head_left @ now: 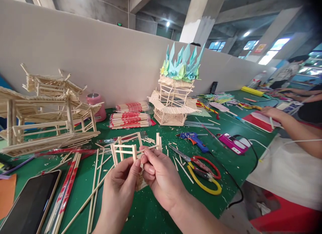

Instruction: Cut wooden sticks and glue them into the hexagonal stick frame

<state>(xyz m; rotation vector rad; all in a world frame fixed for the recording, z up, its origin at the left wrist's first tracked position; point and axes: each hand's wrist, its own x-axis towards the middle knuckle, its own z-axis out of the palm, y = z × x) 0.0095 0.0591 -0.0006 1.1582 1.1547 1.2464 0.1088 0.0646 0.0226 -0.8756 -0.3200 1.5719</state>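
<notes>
Between my hands is a small open frame of glued wooden sticks, with short posts and thin crossbars. My left hand is closed on it, thumb and fingers pinching the base of a near post. My right hand is closed too, its thumb and forefinger pressed together right beside that post. Whatever lies in the right pinch is hidden by the fingertips. Part of the frame's lower side shows under the hands. Just right of them lie scissors with red handles, yellow-handled cutters and a blue glue gun.
A stick house model stands left, near a pink cup. A stick tower topped with folded blue paper stands behind. Bundled sticks, a phone and a pink power strip lie around. A co-worker's arm reaches in at right.
</notes>
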